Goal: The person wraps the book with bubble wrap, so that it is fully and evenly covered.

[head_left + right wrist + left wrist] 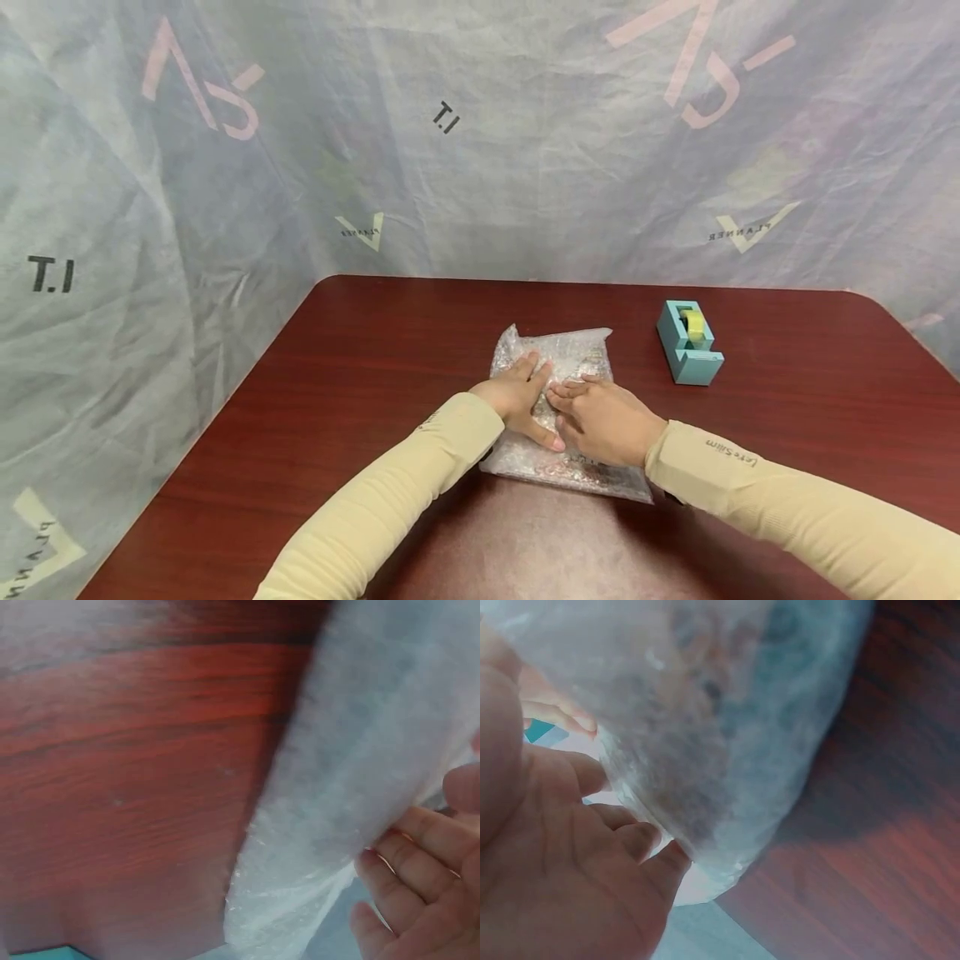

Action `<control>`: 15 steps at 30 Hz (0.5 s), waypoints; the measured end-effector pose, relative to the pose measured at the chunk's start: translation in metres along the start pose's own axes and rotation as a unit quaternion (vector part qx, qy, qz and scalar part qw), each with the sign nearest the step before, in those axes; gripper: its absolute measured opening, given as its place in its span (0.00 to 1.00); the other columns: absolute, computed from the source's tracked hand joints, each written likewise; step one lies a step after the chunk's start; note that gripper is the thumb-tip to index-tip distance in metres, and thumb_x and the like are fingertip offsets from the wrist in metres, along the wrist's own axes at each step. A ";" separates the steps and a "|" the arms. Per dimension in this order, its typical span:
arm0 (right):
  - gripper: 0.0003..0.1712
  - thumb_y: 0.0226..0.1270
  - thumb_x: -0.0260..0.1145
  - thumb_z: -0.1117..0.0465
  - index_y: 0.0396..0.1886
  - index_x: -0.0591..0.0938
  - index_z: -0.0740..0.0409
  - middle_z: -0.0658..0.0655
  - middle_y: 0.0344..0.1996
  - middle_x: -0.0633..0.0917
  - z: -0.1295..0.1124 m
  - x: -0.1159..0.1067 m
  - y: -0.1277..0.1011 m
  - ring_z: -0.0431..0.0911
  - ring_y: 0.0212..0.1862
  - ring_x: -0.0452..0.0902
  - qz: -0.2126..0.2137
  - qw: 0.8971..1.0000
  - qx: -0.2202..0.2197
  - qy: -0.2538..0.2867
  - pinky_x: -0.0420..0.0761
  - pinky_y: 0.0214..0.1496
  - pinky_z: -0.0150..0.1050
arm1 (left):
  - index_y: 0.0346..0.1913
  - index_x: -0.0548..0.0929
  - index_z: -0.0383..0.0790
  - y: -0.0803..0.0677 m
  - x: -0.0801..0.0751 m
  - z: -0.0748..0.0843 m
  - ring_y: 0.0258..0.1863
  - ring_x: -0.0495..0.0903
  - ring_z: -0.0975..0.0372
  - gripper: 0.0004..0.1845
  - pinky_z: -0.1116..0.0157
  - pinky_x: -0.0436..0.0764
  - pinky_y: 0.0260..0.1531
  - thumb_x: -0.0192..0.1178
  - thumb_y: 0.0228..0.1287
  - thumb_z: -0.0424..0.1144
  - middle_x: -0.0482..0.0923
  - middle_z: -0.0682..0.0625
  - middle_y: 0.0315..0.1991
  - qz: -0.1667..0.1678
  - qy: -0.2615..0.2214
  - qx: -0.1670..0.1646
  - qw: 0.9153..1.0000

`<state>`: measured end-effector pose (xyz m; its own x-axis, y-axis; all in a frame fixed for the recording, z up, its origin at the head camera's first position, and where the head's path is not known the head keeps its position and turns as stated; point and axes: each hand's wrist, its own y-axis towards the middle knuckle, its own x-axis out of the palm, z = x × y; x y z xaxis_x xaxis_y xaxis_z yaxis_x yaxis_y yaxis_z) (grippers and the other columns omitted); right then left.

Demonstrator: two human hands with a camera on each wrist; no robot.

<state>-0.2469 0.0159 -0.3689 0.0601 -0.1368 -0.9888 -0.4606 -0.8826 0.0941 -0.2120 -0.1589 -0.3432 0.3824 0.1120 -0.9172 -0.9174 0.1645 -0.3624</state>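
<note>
A flat package in clear bubble wrap [525, 462] lies on the table, its far corners sticking up a little. Printed matter shows faintly through the plastic. My left hand [517, 400] rests on its left part with fingers spread, the thumb pointing toward the right hand. On the right part, my right hand [607, 421] presses down with its fingers extended, fingertips close to the left hand. In the left wrist view the wrap [705, 735] passes under the palm. The right wrist view has the fingers against the wrap's surface [345, 765].
A light blue tape dispenser [693, 367] with a roll of yellowish tape [694, 325] stands to the right of the package. The dark red wooden table [337, 367] has rounded far corners. A grey printed cloth [480, 183] hangs behind it and along the left side.
</note>
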 end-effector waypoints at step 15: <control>0.25 0.74 0.60 0.57 0.64 0.81 0.65 0.64 0.63 0.80 -0.008 -0.005 -0.005 0.62 0.66 0.74 -0.016 0.998 0.034 0.059 0.75 0.63 0.59 | 0.83 0.46 0.40 0.000 0.002 -0.001 0.81 0.41 0.54 0.63 0.62 0.51 0.76 0.74 0.55 0.61 0.38 0.41 0.83 0.009 -0.011 0.002 1.000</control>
<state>-0.2377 0.0176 -0.3631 0.1788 -0.1642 -0.9701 -0.5156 -0.8554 0.0497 -0.2116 -0.1594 -0.3454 0.3679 0.1362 -0.9198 -0.9239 0.1656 -0.3450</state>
